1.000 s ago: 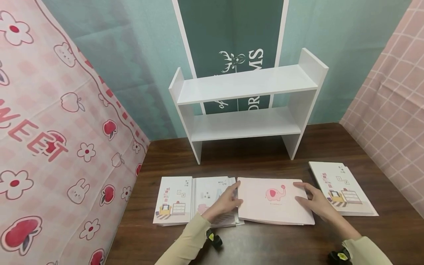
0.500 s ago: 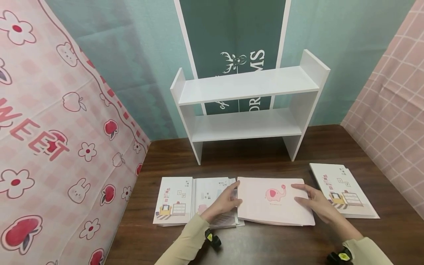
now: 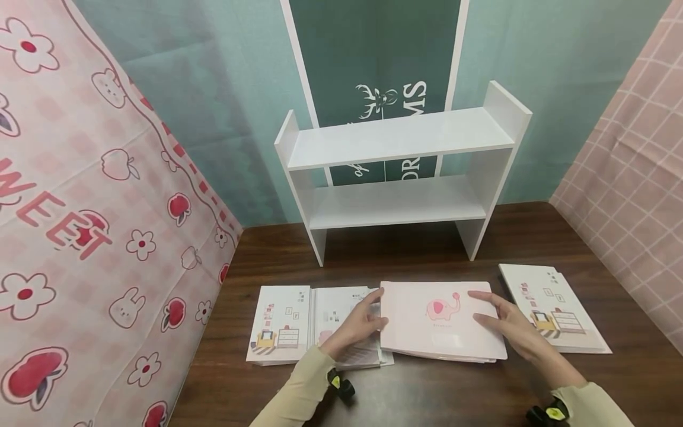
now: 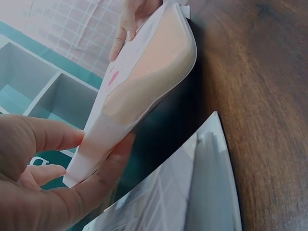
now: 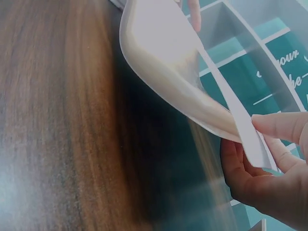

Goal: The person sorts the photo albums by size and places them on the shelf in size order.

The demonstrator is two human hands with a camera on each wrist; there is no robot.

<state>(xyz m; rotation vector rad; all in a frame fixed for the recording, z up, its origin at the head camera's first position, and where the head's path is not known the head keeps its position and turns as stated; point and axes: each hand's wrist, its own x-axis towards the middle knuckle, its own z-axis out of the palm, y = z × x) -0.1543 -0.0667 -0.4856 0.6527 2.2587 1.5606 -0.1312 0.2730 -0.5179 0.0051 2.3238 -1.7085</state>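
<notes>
Near a white shelf (image 3: 397,201), left hand (image 3: 358,326) and right hand (image 3: 509,326) gripping a pink booklet (image 3: 416,335); white booklets (image 3: 278,320) alongside

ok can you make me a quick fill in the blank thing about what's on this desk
The cover facing up between the left hand and the right hand is coloured ____.

The animal printed on that cover is an ____.

The white shelf unit behind it has ____ horizontal boards.

Missing words: pink; elephant; two.
</notes>
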